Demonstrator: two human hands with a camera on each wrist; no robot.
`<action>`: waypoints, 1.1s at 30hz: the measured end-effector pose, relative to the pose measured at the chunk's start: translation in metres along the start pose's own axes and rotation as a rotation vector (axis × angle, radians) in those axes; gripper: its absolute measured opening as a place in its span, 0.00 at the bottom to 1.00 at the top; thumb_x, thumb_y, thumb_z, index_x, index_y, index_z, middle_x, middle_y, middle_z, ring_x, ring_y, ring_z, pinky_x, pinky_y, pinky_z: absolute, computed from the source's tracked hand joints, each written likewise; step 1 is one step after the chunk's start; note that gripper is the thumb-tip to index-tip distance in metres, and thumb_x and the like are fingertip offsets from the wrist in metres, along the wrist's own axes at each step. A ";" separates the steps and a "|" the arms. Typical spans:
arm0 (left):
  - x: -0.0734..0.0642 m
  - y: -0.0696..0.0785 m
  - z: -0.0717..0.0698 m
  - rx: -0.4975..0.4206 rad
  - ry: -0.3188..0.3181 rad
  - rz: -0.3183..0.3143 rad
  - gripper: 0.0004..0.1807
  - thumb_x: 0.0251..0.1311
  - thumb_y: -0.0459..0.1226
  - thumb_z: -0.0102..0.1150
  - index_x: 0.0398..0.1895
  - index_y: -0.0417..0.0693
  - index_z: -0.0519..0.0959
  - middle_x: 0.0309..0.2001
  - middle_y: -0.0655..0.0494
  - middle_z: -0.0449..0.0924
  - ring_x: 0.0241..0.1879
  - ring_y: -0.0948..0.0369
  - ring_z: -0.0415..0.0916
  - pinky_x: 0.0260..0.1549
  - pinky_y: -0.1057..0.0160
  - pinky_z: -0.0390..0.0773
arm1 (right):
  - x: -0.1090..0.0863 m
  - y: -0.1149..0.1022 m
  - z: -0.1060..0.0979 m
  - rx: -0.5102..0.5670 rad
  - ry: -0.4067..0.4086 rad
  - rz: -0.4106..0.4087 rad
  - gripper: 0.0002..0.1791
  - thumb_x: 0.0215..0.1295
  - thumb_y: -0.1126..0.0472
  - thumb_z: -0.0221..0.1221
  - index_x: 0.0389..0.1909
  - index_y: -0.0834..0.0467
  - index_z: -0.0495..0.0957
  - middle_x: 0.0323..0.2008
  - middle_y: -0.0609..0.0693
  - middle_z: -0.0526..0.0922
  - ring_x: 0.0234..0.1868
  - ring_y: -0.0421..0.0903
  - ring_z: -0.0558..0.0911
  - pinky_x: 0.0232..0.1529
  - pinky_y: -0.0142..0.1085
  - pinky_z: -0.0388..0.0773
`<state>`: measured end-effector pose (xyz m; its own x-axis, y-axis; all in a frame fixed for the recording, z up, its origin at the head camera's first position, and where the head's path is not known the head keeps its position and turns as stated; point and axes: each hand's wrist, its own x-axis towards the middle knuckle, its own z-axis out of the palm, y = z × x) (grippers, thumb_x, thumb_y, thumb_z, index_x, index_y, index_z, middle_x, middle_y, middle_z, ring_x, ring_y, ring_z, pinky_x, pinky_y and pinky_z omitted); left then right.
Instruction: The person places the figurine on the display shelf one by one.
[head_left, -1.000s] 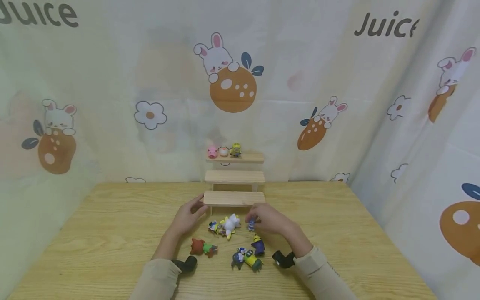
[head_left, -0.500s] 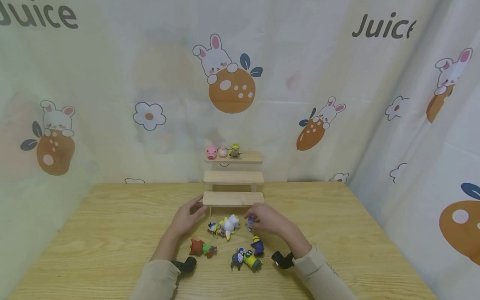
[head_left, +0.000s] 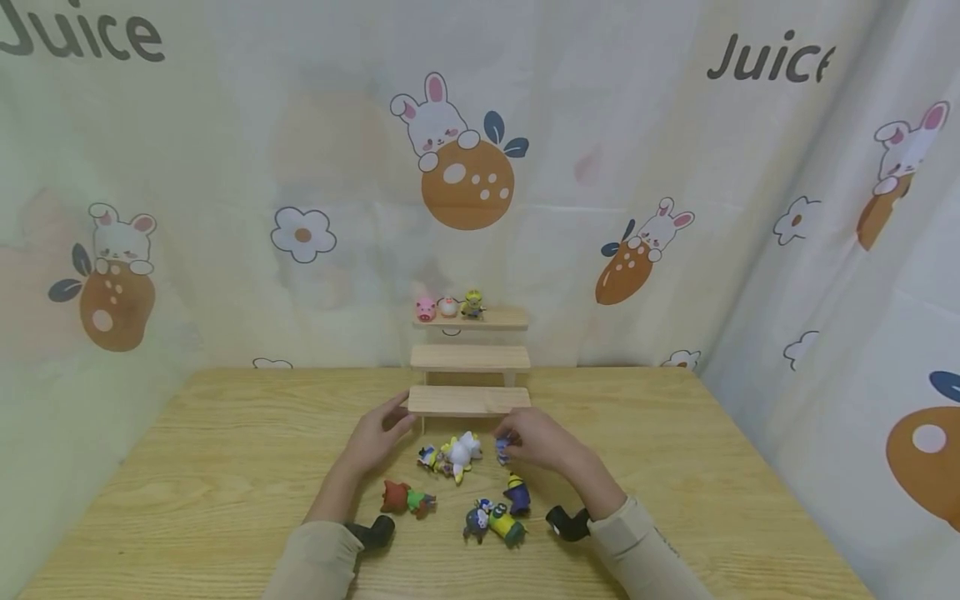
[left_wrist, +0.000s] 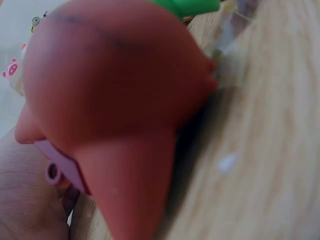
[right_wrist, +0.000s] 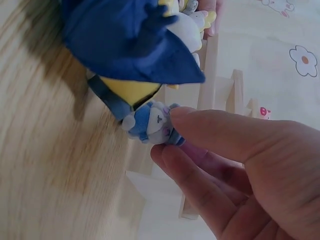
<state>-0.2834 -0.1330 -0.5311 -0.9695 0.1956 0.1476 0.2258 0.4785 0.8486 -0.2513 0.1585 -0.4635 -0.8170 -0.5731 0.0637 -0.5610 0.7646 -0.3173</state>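
Left hand (head_left: 377,437) is loose, holding nothing, tips right at the left end of the shelf (head_left: 468,402); can't tell if they're pressing. If they nudge it, I reckon the pig (head_left: 426,311), bird (head_left: 449,308) and yellow toy (head_left: 473,305) on the top step could topple. The red toy (head_left: 394,497) lies on the bench (head_left: 225,500) really close to that wrist, so a careless pull back could knock it.

Middle: the white toy (head_left: 462,457) lies in front of the bottom step, easy to clip if I swing left.

Then the blue toy (right_wrist: 156,120), front right of the shelf, pinched between thumb and fingertips of my right hand (head_left: 538,437). Tiny thing, only the tips on it, so a loose pinch or a bump on the step edge could pop it out. The caped toy (head_left: 517,498) is near too, so dragging back low could roll it.
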 end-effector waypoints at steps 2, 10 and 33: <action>-0.001 0.000 0.000 -0.001 0.003 0.003 0.32 0.64 0.52 0.53 0.70 0.56 0.63 0.54 0.50 0.79 0.60 0.50 0.72 0.63 0.46 0.66 | 0.000 -0.001 0.000 0.002 0.001 0.001 0.10 0.55 0.66 0.66 0.39 0.62 0.83 0.35 0.49 0.83 0.35 0.43 0.82 0.36 0.30 0.80; -0.003 -0.001 -0.001 0.002 0.010 -0.006 0.32 0.64 0.52 0.53 0.70 0.57 0.63 0.54 0.50 0.80 0.60 0.51 0.72 0.63 0.46 0.66 | 0.002 -0.002 0.000 0.012 0.002 0.008 0.10 0.55 0.64 0.66 0.39 0.60 0.84 0.33 0.47 0.82 0.33 0.39 0.80 0.34 0.28 0.79; 0.004 -0.004 0.000 0.000 0.002 0.007 0.32 0.64 0.54 0.53 0.70 0.57 0.63 0.54 0.50 0.80 0.60 0.51 0.72 0.65 0.47 0.65 | 0.039 0.001 -0.086 0.104 0.182 0.071 0.13 0.60 0.64 0.63 0.46 0.64 0.81 0.42 0.57 0.83 0.43 0.51 0.85 0.42 0.38 0.83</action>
<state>-0.2884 -0.1346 -0.5340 -0.9681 0.1971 0.1549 0.2328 0.4774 0.8473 -0.2950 0.1626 -0.3799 -0.8699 -0.4488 0.2047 -0.4921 0.7611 -0.4225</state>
